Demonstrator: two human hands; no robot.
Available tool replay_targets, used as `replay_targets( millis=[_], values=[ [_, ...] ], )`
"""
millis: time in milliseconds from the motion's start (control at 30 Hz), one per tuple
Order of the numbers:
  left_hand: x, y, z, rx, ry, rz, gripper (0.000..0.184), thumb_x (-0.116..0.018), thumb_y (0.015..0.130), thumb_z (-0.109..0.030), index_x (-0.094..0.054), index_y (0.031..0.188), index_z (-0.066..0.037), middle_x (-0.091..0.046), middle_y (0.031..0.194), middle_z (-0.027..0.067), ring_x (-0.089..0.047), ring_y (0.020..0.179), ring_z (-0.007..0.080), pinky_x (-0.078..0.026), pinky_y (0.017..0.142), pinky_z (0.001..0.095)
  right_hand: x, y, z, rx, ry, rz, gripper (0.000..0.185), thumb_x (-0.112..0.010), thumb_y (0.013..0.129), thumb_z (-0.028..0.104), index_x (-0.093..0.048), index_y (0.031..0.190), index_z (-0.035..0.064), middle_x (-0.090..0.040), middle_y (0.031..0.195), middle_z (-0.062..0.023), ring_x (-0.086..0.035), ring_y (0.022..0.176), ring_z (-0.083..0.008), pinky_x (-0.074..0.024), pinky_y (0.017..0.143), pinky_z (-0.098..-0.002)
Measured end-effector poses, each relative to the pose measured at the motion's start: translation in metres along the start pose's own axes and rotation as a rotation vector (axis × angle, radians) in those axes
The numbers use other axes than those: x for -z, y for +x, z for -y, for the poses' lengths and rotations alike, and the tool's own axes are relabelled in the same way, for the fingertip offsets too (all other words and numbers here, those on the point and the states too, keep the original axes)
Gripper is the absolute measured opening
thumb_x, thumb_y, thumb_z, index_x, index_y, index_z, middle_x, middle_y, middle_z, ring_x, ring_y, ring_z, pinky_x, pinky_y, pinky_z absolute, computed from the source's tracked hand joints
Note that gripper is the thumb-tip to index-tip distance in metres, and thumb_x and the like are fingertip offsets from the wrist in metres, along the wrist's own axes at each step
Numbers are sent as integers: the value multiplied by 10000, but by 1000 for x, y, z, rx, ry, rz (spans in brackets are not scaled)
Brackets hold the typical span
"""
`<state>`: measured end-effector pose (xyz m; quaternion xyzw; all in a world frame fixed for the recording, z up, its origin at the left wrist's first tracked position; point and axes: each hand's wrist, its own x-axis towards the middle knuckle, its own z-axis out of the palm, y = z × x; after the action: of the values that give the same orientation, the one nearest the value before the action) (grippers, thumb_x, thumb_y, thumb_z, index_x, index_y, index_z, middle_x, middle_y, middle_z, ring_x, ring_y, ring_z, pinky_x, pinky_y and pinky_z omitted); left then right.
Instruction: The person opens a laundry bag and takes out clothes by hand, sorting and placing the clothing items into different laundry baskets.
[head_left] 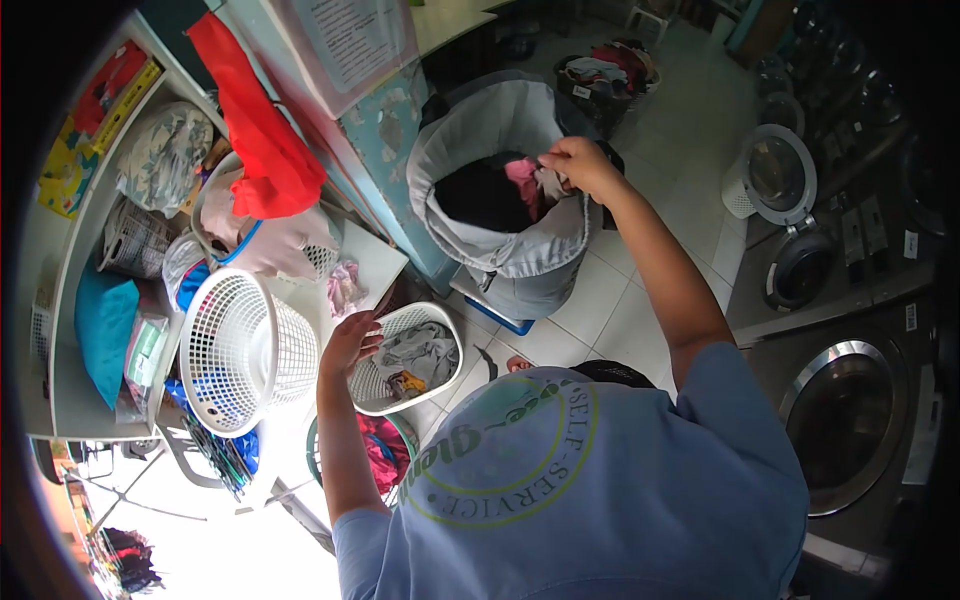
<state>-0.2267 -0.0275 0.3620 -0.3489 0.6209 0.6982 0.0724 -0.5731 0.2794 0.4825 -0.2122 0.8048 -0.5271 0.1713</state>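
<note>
Over the opening of a tall grey fabric hamper (560, 262), my right hand (585, 168) is closed with its fingertips on a light-coloured cloth (552, 184). Pink and dark clothes (480, 196) lie inside the hamper. My left hand (350, 345) is open, its fingers apart, beside the rim of a white laundry basket (457, 350). That basket holds grey clothes (425, 352) and a small yellowish piece. A pink crumpled cloth (345, 287) rests on the white table just above my left hand.
An empty white perforated basket (290, 340) lies tilted at the left, near shelves (65, 330) with bags. Red cloth (255, 150) hangs above. A basket with magenta clothes (385, 450) sits low. Front-loading machines (845, 425) line the right; one round door (780, 175) stands open.
</note>
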Motion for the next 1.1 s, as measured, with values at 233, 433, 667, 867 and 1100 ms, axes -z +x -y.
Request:
replay_targets(
  millis=[233,433,667,867,1100],
  values=[
    [-70,-37,-80,-351,87,101,366,-547,885,-255,-496,1172,-33,-591,995,63,-579,853,131,-458,741,249,16,-4,69,303,-62,-87,203,-652,795,207,-618,797,7,-544,660,2,-502,592,-73,-427,488,-233],
    [-139,-52,-161,-519,154,360,376,-539,888,-272,-491,1170,-28,-577,1037,75,-571,906,161,-458,800,293,19,-18,134,404,113,-100,222,-676,777,231,-631,800,15,-592,708,-7,-515,611,-66,-424,538,-210],
    [-238,-8,-207,-670,248,415,378,-548,885,-248,-462,1126,30,-589,935,92,-587,809,155,-494,709,285,-6,-38,193,628,540,107,161,-653,800,159,-630,844,6,-632,748,-49,-596,687,-102,-449,568,-206],
    [-198,0,-286,-1000,-135,305,260,-527,862,-173,-502,1096,-62,-559,939,60,-573,840,171,-527,726,310,-2,-44,172,758,403,105,258,-591,858,194,-574,1011,-13,-614,918,-63,-575,838,-102,-467,731,-233],
    [-108,-63,-320,-1084,-546,727,430,-516,867,-331,-468,1195,-57,-531,1171,111,-521,1062,272,-413,937,380,-43,-15,48,632,240,-33,242,-528,888,195,-532,1037,3,-554,969,-114,-555,910,-205,-438,816,-292]
  ],
)
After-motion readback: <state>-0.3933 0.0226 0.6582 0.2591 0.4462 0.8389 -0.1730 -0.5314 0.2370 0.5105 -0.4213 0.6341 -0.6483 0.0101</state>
